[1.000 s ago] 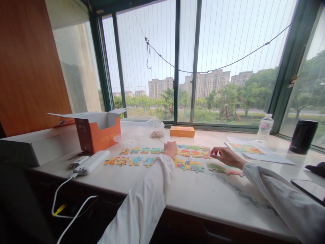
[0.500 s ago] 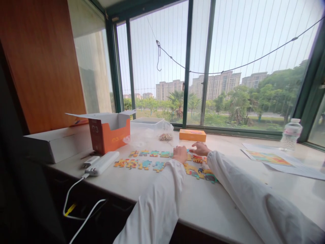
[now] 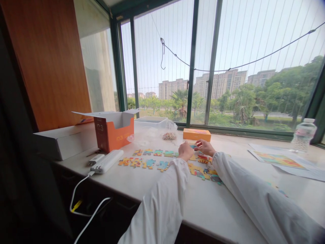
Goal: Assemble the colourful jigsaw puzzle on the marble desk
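Note:
Both my hands meet at the far side of a jigsaw puzzle laid out on the white tabletop. My left hand (image 3: 186, 151) is closed, its fingers curled and fingertips mostly hidden behind the knuckles. A small teal puzzle piece (image 3: 193, 146) shows between the two hands, pinched at their fingertips. My right hand (image 3: 205, 148) has thumb and forefinger bent together at that piece. Below the hands lies a joined yellow-and-red puzzle section (image 3: 200, 168), partly covered by my right sleeve. To the left, two rows of puzzle pieces (image 3: 149, 163) lie face up.
An orange box (image 3: 197, 135) stands behind my hands. Left of it are a plastic bag of pieces (image 3: 169, 136), a white tray (image 3: 149, 120), an open orange carton (image 3: 120, 134) and a white power bank (image 3: 107, 162). A picture sheet (image 3: 281, 159) and water bottle (image 3: 303, 137) stand right.
The view has swung slightly left, so things sit further right. My right hand's fingers have drawn in closer to the teal piece beside my left hand.

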A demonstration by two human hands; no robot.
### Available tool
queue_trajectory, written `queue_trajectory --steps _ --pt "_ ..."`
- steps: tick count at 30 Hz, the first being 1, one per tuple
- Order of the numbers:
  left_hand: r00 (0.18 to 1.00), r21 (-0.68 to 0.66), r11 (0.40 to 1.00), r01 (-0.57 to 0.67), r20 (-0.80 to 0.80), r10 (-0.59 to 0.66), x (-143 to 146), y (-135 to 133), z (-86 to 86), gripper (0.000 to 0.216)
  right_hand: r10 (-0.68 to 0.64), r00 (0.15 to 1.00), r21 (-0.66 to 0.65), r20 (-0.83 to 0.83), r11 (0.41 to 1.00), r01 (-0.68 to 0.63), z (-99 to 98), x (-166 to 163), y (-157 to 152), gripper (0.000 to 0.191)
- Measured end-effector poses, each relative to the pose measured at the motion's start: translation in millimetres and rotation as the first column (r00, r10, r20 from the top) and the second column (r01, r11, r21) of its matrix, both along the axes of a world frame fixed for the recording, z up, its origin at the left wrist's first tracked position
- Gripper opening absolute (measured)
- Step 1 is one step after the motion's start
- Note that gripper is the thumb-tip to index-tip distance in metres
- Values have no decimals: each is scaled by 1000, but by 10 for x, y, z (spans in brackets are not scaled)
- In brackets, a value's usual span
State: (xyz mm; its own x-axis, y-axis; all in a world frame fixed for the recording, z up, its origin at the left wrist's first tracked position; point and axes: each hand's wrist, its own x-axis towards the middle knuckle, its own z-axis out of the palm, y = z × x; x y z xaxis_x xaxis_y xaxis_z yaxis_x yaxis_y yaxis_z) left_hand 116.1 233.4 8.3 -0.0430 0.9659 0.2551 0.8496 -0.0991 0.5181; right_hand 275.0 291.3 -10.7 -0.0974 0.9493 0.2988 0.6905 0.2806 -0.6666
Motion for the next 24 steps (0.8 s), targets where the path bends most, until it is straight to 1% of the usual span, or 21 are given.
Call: queue_trajectory --steps 2,4,6,8,11,13,16,18,21,24 --pt "990 77 997 -6 141 -5 17 13 10 44 -10 993 4 -120 1000 10 38 19 -11 32" --pt "962 172 985 10 265 -56 41 15 29 51 -31 977 7 -212 999 33 117 50 -37 30" --pt "934 255 965 52 330 -138 71 -1 68 58 -39 935 -6 -354 999 40 223 102 -94 33" --pt "897 329 939 105 376 -232 113 -47 131 62 -24 881 -23 -472 1000 15 336 188 -192 39" --pt "821 403 886 230 409 -399 203 -170 246 67 19 839 -22 -543 999 -37 471 418 -407 49" --pt "764 425 834 350 385 -517 278 -276 307 69 37 848 -21 -529 998 -57 521 653 -575 55" --pt "712 427 741 518 265 -650 384 -433 338 64 69 881 -47 -467 994 -103 537 1115 -826 66" --pt "705 411 696 589 160 -691 439 -521 323 56 89 897 -80 -433 987 -136 522 1468 -989 71" --pt "692 380 641 667 2 -722 499 -634 286 46 54 924 -170 -379 977 -127 496 1996 -1250 71" --pt "664 321 605 729 -114 -739 563 -744 270 42 50 946 -256 -321 957 -137 493 2438 -1538 70"
